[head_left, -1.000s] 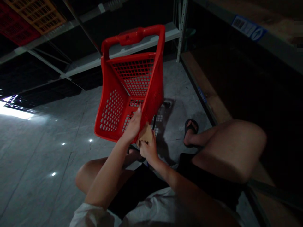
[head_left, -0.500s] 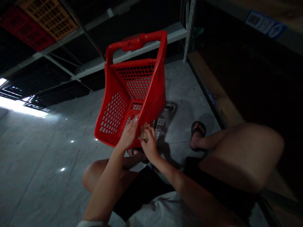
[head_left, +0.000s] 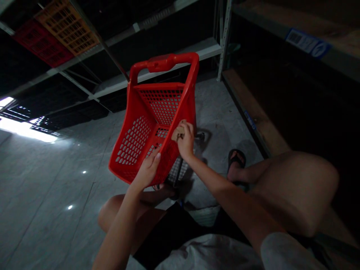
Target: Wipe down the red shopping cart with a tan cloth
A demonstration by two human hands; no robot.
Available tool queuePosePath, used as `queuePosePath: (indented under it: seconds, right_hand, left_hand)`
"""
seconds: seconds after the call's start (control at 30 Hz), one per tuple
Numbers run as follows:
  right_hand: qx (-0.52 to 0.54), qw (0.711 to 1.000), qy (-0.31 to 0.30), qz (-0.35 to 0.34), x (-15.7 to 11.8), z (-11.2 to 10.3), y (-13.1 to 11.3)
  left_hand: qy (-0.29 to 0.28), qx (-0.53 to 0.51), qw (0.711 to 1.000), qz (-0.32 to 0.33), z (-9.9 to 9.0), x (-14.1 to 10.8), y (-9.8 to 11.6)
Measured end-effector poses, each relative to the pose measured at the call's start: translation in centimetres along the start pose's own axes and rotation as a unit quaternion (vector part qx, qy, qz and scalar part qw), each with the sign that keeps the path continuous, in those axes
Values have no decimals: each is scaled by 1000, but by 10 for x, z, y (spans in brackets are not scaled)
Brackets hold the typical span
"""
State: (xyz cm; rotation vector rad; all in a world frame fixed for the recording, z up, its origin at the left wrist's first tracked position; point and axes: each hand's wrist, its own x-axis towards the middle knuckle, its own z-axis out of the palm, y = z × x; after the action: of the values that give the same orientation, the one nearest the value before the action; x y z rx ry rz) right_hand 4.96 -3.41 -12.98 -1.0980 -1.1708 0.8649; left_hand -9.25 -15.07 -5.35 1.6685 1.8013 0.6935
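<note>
A red plastic basket cart (head_left: 132, 88) with a looped handle and perforated walls stands in front of my knees. My left hand (head_left: 149, 168) grips the basket's near rim, its thumb on the outer side and its other fingers reaching inside. Higher up on the right side wall, my right hand (head_left: 185, 140) is closed on a crumpled tan cloth (head_left: 178, 132), which lies against the red plastic. The inside of the basket shows only its slotted floor and walls.
Metal shelving (head_left: 208, 48) runs behind the cart, with an orange crate (head_left: 70, 28) and a dark red crate (head_left: 42, 43) at upper left. A rack with a wooden edge (head_left: 258, 112) stands on the right. My sandalled foot (head_left: 235, 161) rests on the concrete floor.
My right hand and the cloth have moved up and right along the basket's side. My left hand has shifted down and left on the rim. The cart appears slightly lower in view.
</note>
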Motion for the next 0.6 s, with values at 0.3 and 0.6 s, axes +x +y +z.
queuePosePath:
  seconds: [0.3, 0.6]
  right_hand:
    - [25, 991, -78, 109, -122, 16, -4]
    - [14, 999, -28, -11, -16, 12, 17]
  left_hand:
    - [19, -36, 999, -8, 8, 74, 24]
    - [7, -10, 1000, -6, 5, 70, 22]
